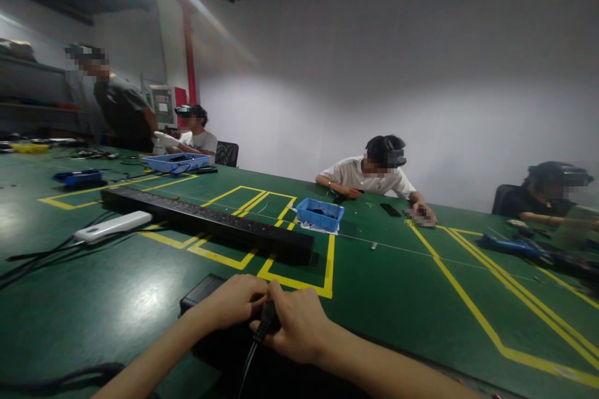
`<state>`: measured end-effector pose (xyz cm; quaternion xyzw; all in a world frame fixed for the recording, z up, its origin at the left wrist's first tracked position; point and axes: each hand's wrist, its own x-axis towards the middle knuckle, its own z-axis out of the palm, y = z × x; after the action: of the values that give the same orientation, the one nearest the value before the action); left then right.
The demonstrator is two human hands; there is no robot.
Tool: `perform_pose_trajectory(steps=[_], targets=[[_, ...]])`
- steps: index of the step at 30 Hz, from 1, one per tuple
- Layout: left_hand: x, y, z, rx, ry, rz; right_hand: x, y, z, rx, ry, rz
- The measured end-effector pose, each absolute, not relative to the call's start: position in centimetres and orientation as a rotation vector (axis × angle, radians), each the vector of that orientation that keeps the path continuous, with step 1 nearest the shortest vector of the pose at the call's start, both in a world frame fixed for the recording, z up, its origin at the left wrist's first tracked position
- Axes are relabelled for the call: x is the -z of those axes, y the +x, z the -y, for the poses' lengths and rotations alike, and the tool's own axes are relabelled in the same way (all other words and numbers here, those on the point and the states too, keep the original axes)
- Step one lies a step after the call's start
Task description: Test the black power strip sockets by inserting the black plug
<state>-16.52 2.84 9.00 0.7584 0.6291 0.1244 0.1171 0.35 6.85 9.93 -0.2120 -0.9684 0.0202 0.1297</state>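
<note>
My left hand [231, 302] rests with curled fingers on a flat black box [202, 290] at the near edge of the green table [402, 287]. Right beside it, my right hand [299, 321] is closed around a black plug [267, 315]. A black cable [248, 358] runs down from the plug toward me. The two hands touch each other over the box. Most of the box lies hidden under my hands and forearms.
A long black power strip [206, 221] lies just beyond my hands, a white power strip [112, 226] to its left. Blue trays [320, 214] [176, 163] stand further back. Yellow tape lines mark the table. Several other people sit or stand on the far side.
</note>
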Motion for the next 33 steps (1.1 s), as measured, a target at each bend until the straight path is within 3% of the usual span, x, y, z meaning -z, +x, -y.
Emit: perform_pose_trajectory(steps=[33], targets=[[-8.37,-17.04,-3.11,-0.325,2.247,-1.844,-9.49,0.26,-7.10,-0.037,-0.588,2.821]])
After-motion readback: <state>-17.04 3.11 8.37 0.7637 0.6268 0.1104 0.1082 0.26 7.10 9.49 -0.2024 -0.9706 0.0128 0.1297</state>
